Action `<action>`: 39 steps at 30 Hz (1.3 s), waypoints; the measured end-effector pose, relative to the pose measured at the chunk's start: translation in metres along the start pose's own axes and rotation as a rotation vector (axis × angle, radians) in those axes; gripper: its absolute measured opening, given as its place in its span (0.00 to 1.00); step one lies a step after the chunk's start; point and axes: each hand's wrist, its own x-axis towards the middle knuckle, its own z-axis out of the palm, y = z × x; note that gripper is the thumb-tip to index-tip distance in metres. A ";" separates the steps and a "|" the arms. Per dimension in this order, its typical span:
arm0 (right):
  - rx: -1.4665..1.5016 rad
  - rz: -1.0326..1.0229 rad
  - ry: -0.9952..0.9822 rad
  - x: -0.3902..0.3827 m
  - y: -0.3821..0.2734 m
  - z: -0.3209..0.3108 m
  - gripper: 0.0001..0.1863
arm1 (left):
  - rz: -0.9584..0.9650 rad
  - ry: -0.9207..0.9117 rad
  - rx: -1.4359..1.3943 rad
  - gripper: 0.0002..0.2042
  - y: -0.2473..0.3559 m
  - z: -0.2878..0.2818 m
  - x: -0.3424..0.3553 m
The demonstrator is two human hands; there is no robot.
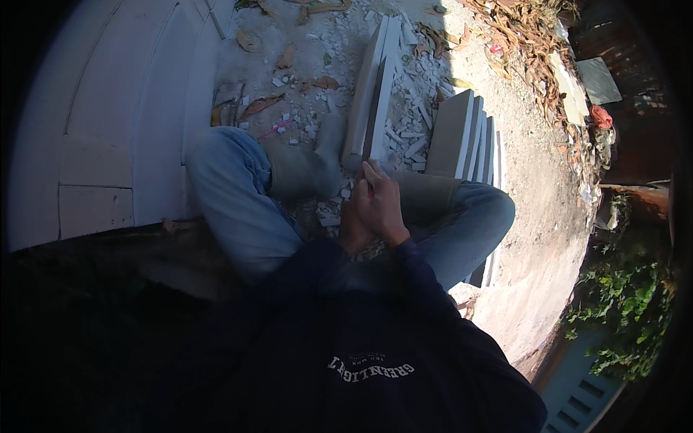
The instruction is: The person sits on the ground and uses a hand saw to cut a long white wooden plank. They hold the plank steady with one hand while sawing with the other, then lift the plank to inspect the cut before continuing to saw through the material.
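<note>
Between my bent knees, my left hand (pixel 354 225) and my right hand (pixel 382 204) are pressed together, right overlapping left. The fingers of both are closed at the near end of a long grey slab (pixel 361 108), which stands on edge and points away from me. Whatever the fingers hold, if anything, is hidden. A narrower strip (pixel 380 101) lies along the slab's right side. White broken chips (pixel 415 148) litter the ground beside it. My boots (pixel 303 169) flank the slab's near end.
Several grey slabs (pixel 451 133) stand stacked on edge beyond my right knee. Large pale panels (pixel 155 115) rise at the left. A thin pink stick (pixel 276 128) lies among dry leaves (pixel 261 105). More leaves (pixel 523 43) edge the sunlit ground, with green plants (pixel 628 310) farther right.
</note>
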 end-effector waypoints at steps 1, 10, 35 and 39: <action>0.028 0.009 0.002 -0.022 -0.008 0.005 0.23 | 0.004 0.043 -0.009 0.22 -0.003 -0.002 0.000; -0.016 0.029 0.017 0.046 0.001 -0.003 0.23 | 0.033 -0.148 0.130 0.20 0.023 -0.010 0.055; -0.020 0.000 -0.028 -0.009 -0.038 -0.040 0.23 | -0.166 -0.271 0.120 0.24 0.082 -0.033 -0.014; 0.033 0.036 -0.012 -0.043 -0.058 -0.027 0.23 | -0.241 0.160 -0.744 0.23 0.018 0.019 -0.051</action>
